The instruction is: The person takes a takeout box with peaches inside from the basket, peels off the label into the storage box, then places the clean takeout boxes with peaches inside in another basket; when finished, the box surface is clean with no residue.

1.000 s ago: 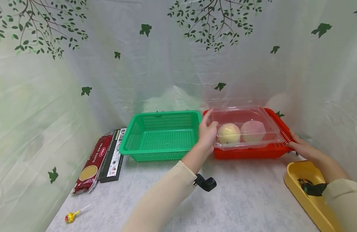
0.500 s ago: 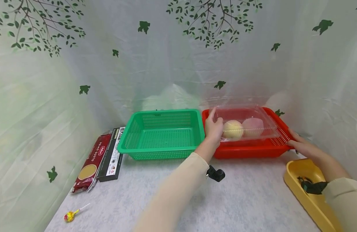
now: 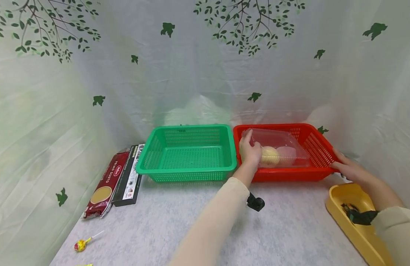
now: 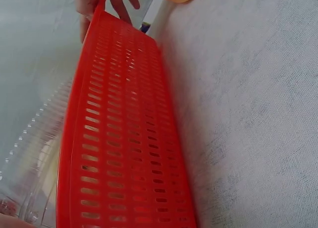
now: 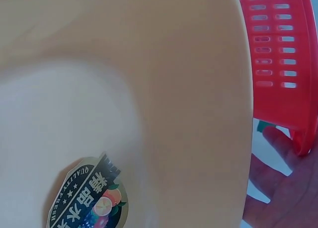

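My left hand (image 3: 250, 153) grips the left end of a clear plastic clamshell box (image 3: 274, 137). Inside the box sit two round, fruit-like things, one yellow (image 3: 269, 155) and one pink (image 3: 286, 156). The box lies within the red basket (image 3: 284, 175), low and toward its left side; whether it touches the basket's floor is hidden. At the basket's right end, my right hand (image 3: 348, 168) holds the rim. The right wrist view has that hand's fingers at the red rim (image 5: 283, 101). The left wrist view looks along the basket's slotted front wall (image 4: 119, 118).
Left of the red basket stands a green basket (image 3: 186, 177). Farther left lie a dark red pasta packet (image 3: 106, 184) and a black box (image 3: 129, 188). A lollipop (image 3: 81, 245) lies at the front left. A yellow tray (image 3: 339, 212) sits under my right forearm.
My left hand has moved right and lowered the clear box from above the red basket's rim into it. The right hand stays at the basket's right end.
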Tool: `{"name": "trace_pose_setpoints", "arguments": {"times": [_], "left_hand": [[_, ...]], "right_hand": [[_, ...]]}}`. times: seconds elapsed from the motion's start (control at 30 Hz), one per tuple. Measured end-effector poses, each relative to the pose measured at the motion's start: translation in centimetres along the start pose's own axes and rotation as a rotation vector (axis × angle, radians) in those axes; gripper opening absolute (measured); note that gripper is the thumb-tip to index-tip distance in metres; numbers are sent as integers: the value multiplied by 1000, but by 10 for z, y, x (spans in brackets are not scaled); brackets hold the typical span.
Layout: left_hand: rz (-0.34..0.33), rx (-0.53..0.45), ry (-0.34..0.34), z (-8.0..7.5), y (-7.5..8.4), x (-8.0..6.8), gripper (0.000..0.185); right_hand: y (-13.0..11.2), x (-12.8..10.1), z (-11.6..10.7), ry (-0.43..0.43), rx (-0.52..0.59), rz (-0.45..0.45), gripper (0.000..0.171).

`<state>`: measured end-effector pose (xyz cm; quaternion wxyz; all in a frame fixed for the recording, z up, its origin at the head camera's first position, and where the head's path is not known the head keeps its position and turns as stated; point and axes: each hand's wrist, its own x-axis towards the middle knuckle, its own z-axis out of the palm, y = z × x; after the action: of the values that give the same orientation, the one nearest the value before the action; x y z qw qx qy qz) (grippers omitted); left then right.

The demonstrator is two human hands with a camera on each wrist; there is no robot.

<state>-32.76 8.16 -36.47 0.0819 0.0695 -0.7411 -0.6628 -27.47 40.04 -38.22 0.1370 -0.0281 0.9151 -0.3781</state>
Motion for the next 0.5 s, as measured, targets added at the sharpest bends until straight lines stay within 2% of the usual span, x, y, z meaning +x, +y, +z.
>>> {"name": "trace_pose_setpoints", "arguments": {"times": [0.2,0.4,0.5], "left_hand": [[-7,45,-24,1,-1,-1,60],[-64,69,-146,-4,-8,-1,78],[-86,114,-207,-6,-11,-1,87]], "right_hand": [[1,-1,0,10,-8,-11,75],[1,-2,2,12,-14,-9,74],[1,-3,1,13,-34,-5,74]]}}
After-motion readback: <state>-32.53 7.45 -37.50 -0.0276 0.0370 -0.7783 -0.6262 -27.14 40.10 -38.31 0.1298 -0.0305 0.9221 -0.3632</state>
